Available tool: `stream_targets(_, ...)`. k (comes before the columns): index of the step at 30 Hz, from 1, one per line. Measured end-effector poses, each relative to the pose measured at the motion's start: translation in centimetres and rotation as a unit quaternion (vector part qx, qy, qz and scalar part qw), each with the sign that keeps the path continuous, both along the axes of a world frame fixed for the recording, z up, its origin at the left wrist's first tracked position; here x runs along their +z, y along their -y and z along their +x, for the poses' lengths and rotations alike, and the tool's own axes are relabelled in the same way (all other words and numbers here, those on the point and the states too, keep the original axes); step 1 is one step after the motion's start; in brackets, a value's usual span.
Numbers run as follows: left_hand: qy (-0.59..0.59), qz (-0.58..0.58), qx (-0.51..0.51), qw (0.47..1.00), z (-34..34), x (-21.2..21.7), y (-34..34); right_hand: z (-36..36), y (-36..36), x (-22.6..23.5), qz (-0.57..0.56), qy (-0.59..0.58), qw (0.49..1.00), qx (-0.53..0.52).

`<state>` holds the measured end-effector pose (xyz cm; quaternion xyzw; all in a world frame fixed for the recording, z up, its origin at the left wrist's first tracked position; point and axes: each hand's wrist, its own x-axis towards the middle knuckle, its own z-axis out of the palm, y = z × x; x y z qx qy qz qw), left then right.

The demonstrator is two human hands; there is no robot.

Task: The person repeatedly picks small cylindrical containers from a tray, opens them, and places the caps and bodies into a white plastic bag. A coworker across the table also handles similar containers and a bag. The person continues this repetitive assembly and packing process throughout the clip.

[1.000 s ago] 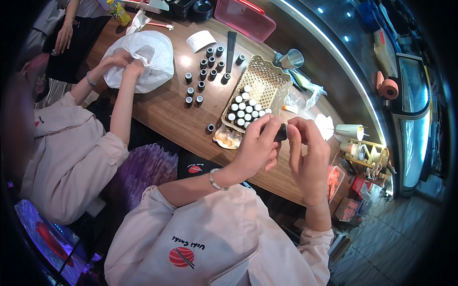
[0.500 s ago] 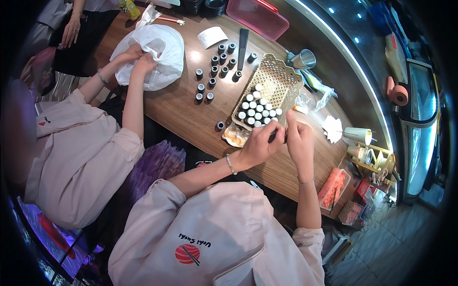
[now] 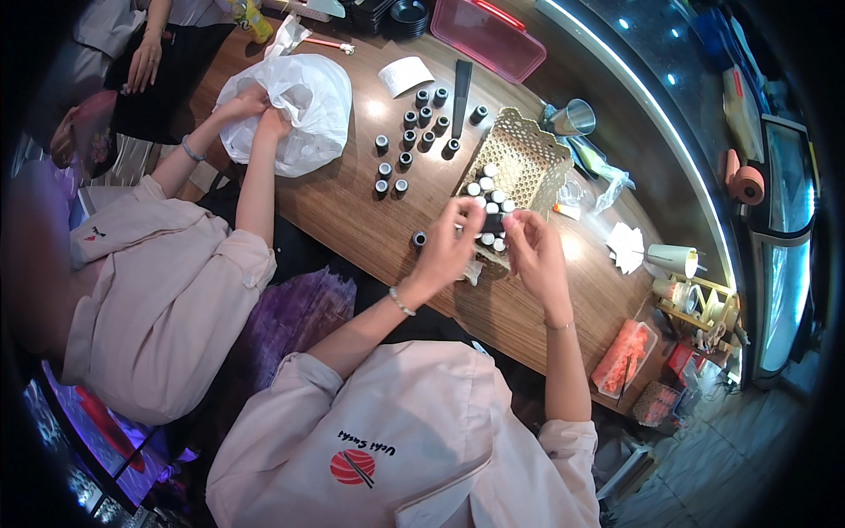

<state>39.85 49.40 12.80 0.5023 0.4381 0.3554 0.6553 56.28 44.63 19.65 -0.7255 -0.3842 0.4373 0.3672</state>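
The left hand (image 3: 451,242) and right hand (image 3: 534,251) are meeting above the near end of the basket (image 3: 526,158), both pinching one small dark bottle (image 3: 491,223) between their fingertips. White-capped bottles (image 3: 488,189) are lying in the basket under it. Black caps (image 3: 407,141) are standing in rows on the table (image 3: 352,211), one cap (image 3: 419,238) just beside the left hand. A co-worker's hands (image 3: 255,110) are gripping a white bag (image 3: 295,106).

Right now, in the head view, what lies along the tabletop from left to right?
White plastic bag → loose group of small black bottles → woven basket → metal cup → folded white napkins → orange packet.
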Motion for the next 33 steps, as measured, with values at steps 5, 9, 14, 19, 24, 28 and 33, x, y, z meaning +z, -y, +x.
stream_targets(5, -0.266, 0.188, 0.153, 0.933, -8.7, -5.1, -3.6, 4.8, -4.7, -4.3, 0.027, 0.298, 0.953, 0.042)
stream_targets(9, -0.349, 0.207, 0.089, 0.91, -11.2, -11.4, -4.4, 7.2, -6.8, -10.8, 0.008, 0.424, 0.902, 0.086)
stream_targets(14, -0.353, 0.211, 0.084, 0.908, -10.6, -13.4, -5.6, 6.3, -7.9, -13.9, -0.029, 0.421, 0.891, 0.167)
stream_targets(19, -0.316, 0.199, 0.112, 0.921, -11.2, -13.1, -5.9, 6.0, -7.1, -13.5, -0.019, 0.393, 0.903, 0.17)
stream_targets(24, -0.03, 0.087, 0.127, 0.988, -12.3, -6.9, -6.9, 6.6, -6.1, -9.9, 0.01, 0.37, 0.923, 0.109)
stream_targets(28, 0.109, 0.036, 0.072, 0.991, -11.2, 2.5, -7.4, 5.8, -6.5, -4.4, 0.044, 0.282, 0.954, 0.091)
stream_targets(33, 0.173, 0.061, 0.028, 0.983, -9.3, 7.6, -8.3, 2.1, -7.2, 6.0, 0.177, 0.196, 0.957, 0.118)
